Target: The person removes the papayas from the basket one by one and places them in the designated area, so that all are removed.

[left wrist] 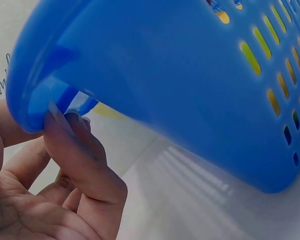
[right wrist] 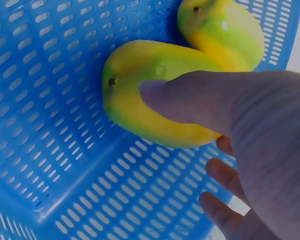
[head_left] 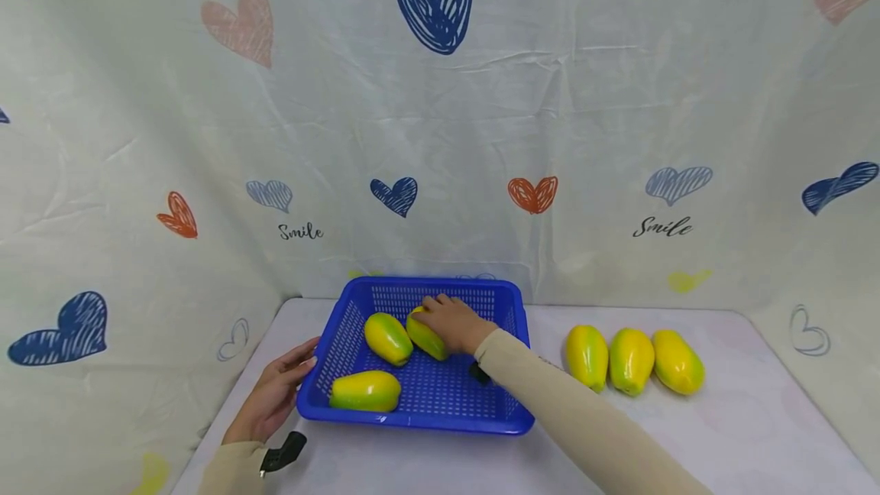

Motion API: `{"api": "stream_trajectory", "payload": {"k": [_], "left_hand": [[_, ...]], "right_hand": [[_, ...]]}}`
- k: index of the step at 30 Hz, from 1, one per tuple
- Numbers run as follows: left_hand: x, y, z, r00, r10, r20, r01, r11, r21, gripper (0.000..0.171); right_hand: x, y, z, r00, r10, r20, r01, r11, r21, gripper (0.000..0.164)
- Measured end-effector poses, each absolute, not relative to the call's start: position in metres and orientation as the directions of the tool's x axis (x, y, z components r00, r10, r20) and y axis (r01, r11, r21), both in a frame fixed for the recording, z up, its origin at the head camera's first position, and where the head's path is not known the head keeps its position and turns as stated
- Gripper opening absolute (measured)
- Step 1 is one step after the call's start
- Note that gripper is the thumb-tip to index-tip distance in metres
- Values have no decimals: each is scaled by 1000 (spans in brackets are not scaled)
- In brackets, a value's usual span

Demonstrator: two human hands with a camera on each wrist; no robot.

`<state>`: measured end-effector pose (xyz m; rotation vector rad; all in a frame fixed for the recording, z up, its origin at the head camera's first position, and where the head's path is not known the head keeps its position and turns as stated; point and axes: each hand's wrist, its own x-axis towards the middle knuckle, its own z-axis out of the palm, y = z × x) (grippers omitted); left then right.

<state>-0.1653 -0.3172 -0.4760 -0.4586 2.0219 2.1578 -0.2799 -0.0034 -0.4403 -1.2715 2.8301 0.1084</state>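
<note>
A blue plastic basket (head_left: pixel 454 424) with slotted walls sits on the table, holding several yellow-green papayas. My left hand (head_left: pixel 273 394) is at its left side; in the left wrist view the fingers (left wrist: pixel 80 155) curl onto the rim (left wrist: pixel 27 95). Inside the basket, my right hand (head_left: pixel 455 323) grips a papaya (head_left: pixel 425 338) from above, its thumb (right wrist: pixel 190 97) lying along that papaya (right wrist: pixel 155 130) in the right wrist view. A second papaya (head_left: pixel 387 338) lies just left of it, touching or nearly so. Near the front left corner rests another papaya (head_left: pixel 364 391), turned sideways.
Outside the basket on the right, three more papayas, a left one (head_left: pixel 587 357), a middle one (head_left: pixel 631 361) and a right one (head_left: pixel 678 362), lie side by side on the white table (head_left: pixel 742 434). A curtain (head_left: pixel 467 113) printed with hearts hangs behind the table.
</note>
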Motion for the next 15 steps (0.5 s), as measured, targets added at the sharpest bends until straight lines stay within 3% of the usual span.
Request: {"api": "stream_trajectory", "payload": {"k": [15], "left_hand": [[-164,-316,-476,-943,-112,-313,-306,-79,949,61]], "right_hand": [[-285,4,-445,-663,-748,-40,-749,662,37,75]]}}
